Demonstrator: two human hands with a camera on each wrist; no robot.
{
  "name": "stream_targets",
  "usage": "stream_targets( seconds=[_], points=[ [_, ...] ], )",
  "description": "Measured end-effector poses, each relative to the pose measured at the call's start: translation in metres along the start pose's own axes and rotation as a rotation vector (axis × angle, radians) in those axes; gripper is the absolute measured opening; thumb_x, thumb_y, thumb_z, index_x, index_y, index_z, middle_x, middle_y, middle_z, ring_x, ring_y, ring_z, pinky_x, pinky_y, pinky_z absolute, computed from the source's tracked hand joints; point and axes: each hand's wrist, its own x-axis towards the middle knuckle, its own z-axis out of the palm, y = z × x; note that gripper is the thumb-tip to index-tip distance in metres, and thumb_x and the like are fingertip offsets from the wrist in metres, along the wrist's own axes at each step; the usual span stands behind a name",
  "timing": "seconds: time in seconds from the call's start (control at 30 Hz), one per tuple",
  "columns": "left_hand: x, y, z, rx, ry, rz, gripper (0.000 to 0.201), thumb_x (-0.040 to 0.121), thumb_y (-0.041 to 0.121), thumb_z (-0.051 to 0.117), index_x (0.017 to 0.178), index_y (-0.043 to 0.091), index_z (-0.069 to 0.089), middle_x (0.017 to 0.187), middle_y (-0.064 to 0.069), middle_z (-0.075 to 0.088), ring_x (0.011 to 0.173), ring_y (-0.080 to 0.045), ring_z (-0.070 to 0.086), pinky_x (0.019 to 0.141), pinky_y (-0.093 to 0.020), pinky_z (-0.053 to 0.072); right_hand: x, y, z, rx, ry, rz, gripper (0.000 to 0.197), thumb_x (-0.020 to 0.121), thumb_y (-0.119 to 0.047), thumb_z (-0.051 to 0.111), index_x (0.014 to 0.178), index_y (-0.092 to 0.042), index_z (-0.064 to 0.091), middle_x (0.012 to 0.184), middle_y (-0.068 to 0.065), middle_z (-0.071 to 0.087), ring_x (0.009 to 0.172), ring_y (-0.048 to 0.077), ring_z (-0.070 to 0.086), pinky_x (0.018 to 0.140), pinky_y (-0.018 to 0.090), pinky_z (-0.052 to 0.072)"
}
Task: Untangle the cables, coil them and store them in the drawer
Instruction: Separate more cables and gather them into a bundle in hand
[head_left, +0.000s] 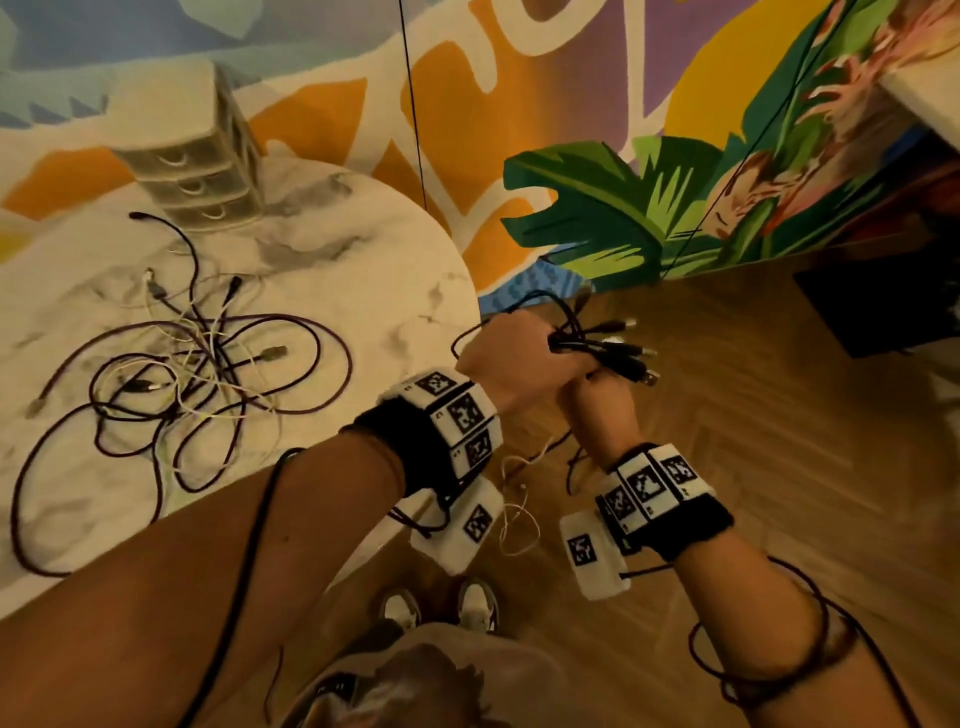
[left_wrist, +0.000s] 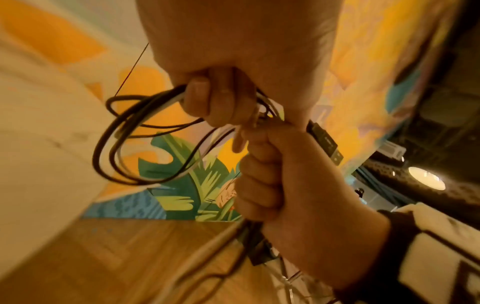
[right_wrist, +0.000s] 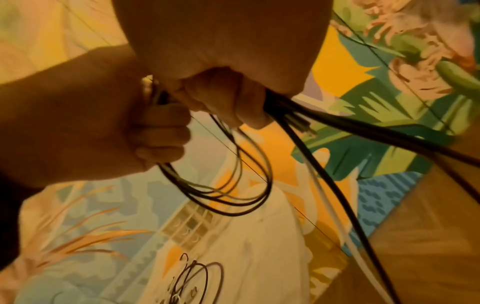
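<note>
Left grip (head_left: 511, 358): your fingers curl round the held cable bundle (head_left: 605, 345).
Right grip (head_left: 597, 402): clenches the same bundle, just below.
Tabletop (head_left: 363, 249): tangled cables (head_left: 192, 374) mid-surface; drawer unit (head_left: 192, 156) at far edge.

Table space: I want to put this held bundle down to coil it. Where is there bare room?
Bare marble lies on the table between the drawer unit and the right rim, and along that rim. The left and middle are crowded by the tangled cables.
</note>
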Motion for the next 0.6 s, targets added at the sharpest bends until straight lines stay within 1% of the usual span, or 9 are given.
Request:
stream_targets(
  seconds=[0.03, 0.1, 0.17, 0.23, 0.3, 0.37, 0.47, 0.53, 0.6],
  points=[
    [0.003, 0.002, 0.002, -0.065, -0.007, -0.032, 0.048, 0.081, 0.052, 0.062, 0.072, 0.005, 0.065, 0.064, -0.005, 0.056, 0.062, -0.020, 0.055, 0.051, -0.029, 0.034, -0.002, -0.005, -0.001, 0.030, 0.021, -0.054, 0.018, 0.094, -0.004, 0.046, 0.095, -0.003, 0.063, 0.085, 0.003, 0.058, 0.075, 0.011, 0.052, 0.060, 0.017, 0.037],
    [0.009, 0.006, 0.003, -0.125, 0.030, -0.028, 0.043, 0.081, 0.048, 0.063, 0.068, 0.006, 0.062, 0.060, -0.002, 0.054, 0.059, -0.017, 0.053, 0.054, -0.029, 0.038, -0.003, -0.013, -0.002, 0.183, 0.030, -0.130, 0.025, 0.089, 0.005, 0.046, 0.078, -0.013, 0.061, 0.073, -0.005, 0.064, 0.061, 0.000, 0.056, 0.054, 0.011, 0.040],
    [0.012, 0.009, 0.001, -0.148, 0.106, 0.032, 0.033, 0.085, 0.038, 0.061, 0.073, 0.008, 0.065, 0.068, -0.003, 0.062, 0.066, -0.018, 0.058, 0.063, -0.034, 0.048, -0.003, -0.014, 0.001, 0.278, -0.009, -0.127, 0.042, 0.087, 0.012, 0.043, 0.060, -0.020, 0.048, 0.045, -0.016, 0.054, 0.041, -0.004, 0.047, 0.043, 0.007, 0.033],
    [0.013, 0.008, -0.002, -0.124, 0.132, 0.089, 0.025, 0.087, 0.028, 0.058, 0.078, 0.007, 0.066, 0.076, -0.006, 0.067, 0.072, -0.022, 0.061, 0.070, -0.041, 0.051, 0.001, -0.008, 0.008, 0.348, -0.036, -0.104, 0.050, 0.087, 0.014, 0.041, 0.051, -0.021, 0.039, 0.035, -0.016, 0.042, 0.034, -0.002, 0.038, 0.041, 0.007, 0.028],
    [0.015, 0.005, -0.007, -0.032, 0.182, 0.133, 0.020, 0.087, 0.024, 0.055, 0.085, 0.007, 0.066, 0.080, -0.008, 0.067, 0.074, -0.025, 0.061, 0.068, -0.044, 0.051, 0.009, 0.008, 0.017, 0.333, -0.044, -0.036, 0.051, 0.088, 0.006, 0.047, 0.047, -0.022, 0.034, 0.037, -0.014, 0.034, 0.036, 0.000, 0.029, 0.043, 0.016, 0.028],
    [0.018, 0.006, -0.023, -0.029, 0.297, 0.192, 0.024, 0.086, 0.027, 0.055, 0.089, 0.006, 0.066, 0.080, -0.007, 0.068, 0.073, -0.022, 0.061, 0.065, -0.039, 0.049, 0.014, 0.035, 0.025, 0.221, -0.100, 0.076, 0.046, 0.088, -0.007, 0.054, 0.049, -0.020, 0.033, 0.042, -0.010, 0.032, 0.038, 0.008, 0.029, 0.046, 0.025, 0.030],
    [0.024, 0.009, -0.053, -0.012, 0.392, 0.293, 0.027, 0.091, 0.031, 0.056, 0.090, 0.005, 0.066, 0.074, -0.005, 0.063, 0.066, -0.014, 0.053, 0.057, -0.021, 0.030, 0.009, 0.076, 0.029, 0.119, -0.121, 0.260, 0.042, 0.091, -0.015, 0.055, 0.054, -0.019, 0.034, 0.047, -0.005, 0.032, 0.038, 0.008, 0.031, 0.043, 0.023, 0.029],
    [0.018, 0.007, -0.058, 0.034, 0.406, 0.369, 0.024, 0.090, 0.025, 0.058, 0.094, 0.004, 0.068, 0.074, -0.007, 0.066, 0.064, -0.013, 0.051, 0.051, -0.018, 0.022, 0.011, 0.091, 0.032, 0.071, -0.117, 0.310, 0.040, 0.092, -0.018, 0.054, 0.057, -0.018, 0.035, 0.050, -0.003, 0.032, 0.045, 0.012, 0.030, 0.046, 0.026, 0.028],
    [0.012, 0.003, -0.055, 0.039, 0.401, 0.387, 0.019, 0.086, 0.020, 0.059, 0.085, 0.003, 0.066, 0.068, -0.009, 0.065, 0.056, -0.018, 0.048, 0.048, -0.019, 0.021, 0.017, 0.101, 0.035, 0.007, -0.131, 0.352, 0.037, 0.092, -0.020, 0.053, 0.058, -0.016, 0.039, 0.051, -0.001, 0.035, 0.048, 0.016, 0.033, 0.049, 0.030, 0.031]
  ],
)
